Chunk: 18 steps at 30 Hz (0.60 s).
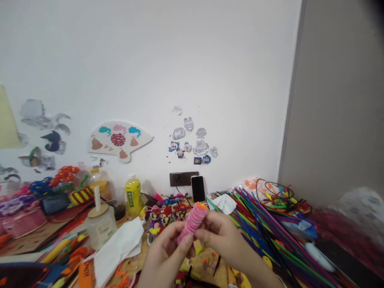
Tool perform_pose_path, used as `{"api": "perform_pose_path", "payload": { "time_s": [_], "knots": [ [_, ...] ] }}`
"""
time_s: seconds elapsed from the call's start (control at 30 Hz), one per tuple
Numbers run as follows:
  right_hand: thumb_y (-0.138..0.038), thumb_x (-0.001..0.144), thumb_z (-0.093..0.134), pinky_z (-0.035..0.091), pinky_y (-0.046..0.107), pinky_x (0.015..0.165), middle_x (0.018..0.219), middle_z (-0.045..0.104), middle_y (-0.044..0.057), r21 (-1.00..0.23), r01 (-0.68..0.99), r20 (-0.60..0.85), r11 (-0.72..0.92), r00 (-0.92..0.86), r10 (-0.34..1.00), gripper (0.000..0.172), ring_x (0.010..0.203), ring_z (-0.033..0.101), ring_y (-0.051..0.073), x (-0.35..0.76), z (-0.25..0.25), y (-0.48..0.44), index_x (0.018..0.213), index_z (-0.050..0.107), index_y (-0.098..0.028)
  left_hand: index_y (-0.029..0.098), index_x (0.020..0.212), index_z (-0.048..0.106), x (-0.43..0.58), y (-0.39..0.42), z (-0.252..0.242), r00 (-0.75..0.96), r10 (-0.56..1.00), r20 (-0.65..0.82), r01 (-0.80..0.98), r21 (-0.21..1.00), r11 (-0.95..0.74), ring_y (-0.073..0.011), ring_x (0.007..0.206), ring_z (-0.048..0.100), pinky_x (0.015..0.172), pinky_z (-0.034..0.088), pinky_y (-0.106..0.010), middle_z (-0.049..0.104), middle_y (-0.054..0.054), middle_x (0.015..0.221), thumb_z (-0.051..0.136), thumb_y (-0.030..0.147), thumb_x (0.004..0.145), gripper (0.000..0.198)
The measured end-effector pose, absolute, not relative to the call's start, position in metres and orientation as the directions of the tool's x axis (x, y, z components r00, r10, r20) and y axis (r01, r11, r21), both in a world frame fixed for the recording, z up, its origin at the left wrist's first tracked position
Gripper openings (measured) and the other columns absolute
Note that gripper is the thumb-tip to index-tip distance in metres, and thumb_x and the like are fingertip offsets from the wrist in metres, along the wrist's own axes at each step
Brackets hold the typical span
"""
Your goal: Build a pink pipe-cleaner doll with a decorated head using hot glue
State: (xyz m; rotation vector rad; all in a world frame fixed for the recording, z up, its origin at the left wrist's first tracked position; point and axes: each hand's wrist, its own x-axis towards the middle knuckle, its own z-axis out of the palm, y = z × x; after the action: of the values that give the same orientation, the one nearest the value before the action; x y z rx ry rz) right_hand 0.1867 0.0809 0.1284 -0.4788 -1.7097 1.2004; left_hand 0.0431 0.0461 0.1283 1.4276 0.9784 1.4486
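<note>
Both hands hold a pink coil of fuzzy pipe cleaner (192,222), tilted, with a bit of orange showing at its upper end. My left hand (168,252) grips its lower part, fingers wrapped round it. At its upper right side, my right hand (223,236) has thumb and fingers closed on the coil. Several small pipe-cleaner dolls (166,216) with red, yellow and purple parts stand just behind my left hand. Scraps of coloured pipe cleaner lie on the wooden table (207,274) below the hands.
Long coloured pipe cleaners (261,228) spread across the right side. A phone (198,189) leans on the wall by a power strip (183,179). Leftward are a yellow bottle (133,195), a glass jar (100,230), white tissue (120,248) and pipe-cleaner flower pots (55,202). A white mouse-shaped object (319,256) lies right.
</note>
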Motion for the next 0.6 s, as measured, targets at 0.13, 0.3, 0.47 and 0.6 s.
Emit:
{"api": "perform_pose_path", "payload": {
  "time_s": [0.13,0.3,0.47,0.6],
  "knots": [
    [-0.033,0.077,0.059,0.034,0.022,0.054,0.065,0.050,-0.001,-0.885,-0.171,0.456,0.432,-0.501,0.735,0.023,0.060,0.045,0.010,0.192,0.129,0.082,0.082,0.059,-0.011,0.014,0.071,0.066,0.043,0.052,0.128,0.161,0.952,0.260,-0.216,0.951,-0.223,-0.0085,0.044,0.049,0.046,0.038,-0.019,0.055,0.003,0.051,0.067,0.044,0.064,0.031],
    [-0.034,0.077,0.058,0.036,0.022,0.056,0.066,0.050,-0.001,-0.899,-0.169,0.434,0.404,-0.465,0.772,0.022,0.059,0.045,0.010,0.187,0.129,0.083,0.084,0.059,-0.013,0.014,0.079,0.065,0.044,0.057,0.124,0.134,0.956,0.260,-0.231,0.946,-0.225,-0.0098,0.044,0.051,0.046,0.041,-0.020,0.058,0.002,0.051,0.065,0.045,0.066,0.033],
    [-0.036,0.073,0.060,0.033,0.020,0.053,0.061,0.043,-0.004,-0.918,-0.140,0.397,0.371,-0.326,0.858,0.026,0.054,0.038,0.008,0.179,0.130,0.084,0.087,0.058,-0.014,0.019,0.092,0.061,0.043,0.058,0.113,-0.052,0.886,0.461,0.136,0.882,-0.451,-0.0219,0.080,0.062,0.071,0.049,-0.030,0.067,-0.008,0.089,0.061,0.039,0.071,0.030],
    [-0.035,0.070,0.063,0.031,0.019,0.050,0.059,0.042,-0.005,-0.928,-0.115,0.372,0.354,-0.285,0.884,0.029,0.053,0.037,0.008,0.180,0.131,0.083,0.089,0.058,-0.013,0.019,0.095,0.061,0.043,0.059,0.110,-0.029,0.862,0.506,0.316,0.822,-0.473,-0.0243,0.085,0.061,0.078,0.048,-0.033,0.067,-0.010,0.094,0.061,0.034,0.071,0.029]
  ]
}}
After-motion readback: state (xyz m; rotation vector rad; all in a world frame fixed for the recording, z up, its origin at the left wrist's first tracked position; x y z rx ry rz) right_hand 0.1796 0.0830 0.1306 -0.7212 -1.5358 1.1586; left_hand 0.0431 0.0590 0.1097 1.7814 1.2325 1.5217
